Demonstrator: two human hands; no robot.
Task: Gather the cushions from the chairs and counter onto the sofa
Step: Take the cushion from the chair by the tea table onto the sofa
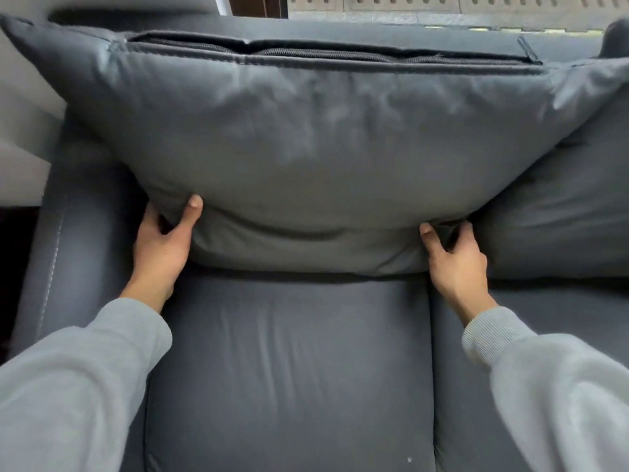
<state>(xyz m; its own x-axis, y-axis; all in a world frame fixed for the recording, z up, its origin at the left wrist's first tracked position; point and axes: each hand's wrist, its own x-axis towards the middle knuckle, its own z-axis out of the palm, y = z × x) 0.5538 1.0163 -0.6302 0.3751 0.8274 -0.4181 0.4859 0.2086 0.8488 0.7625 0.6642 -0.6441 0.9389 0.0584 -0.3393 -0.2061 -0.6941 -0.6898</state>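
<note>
A: Where's the cushion?

B: Big grey cushion [306, 148] stands on the sofa [289, 369] seat against the backrest, zipper edge [323, 56] up. Left hand [161, 247] grips its lower left corner, thumb on the front. Right hand [454, 260] pinches the lower right corner.

A: Room to move?

B: Near seat is open. Left side is tight: armrest [68, 233] just beside the cushion. Right side: second cushion [561, 212] touching it.

A: Anything else?

B: Grey sleeves [68, 386] in the near corners. Slatted surface [442, 5] far behind the backrest.
</note>
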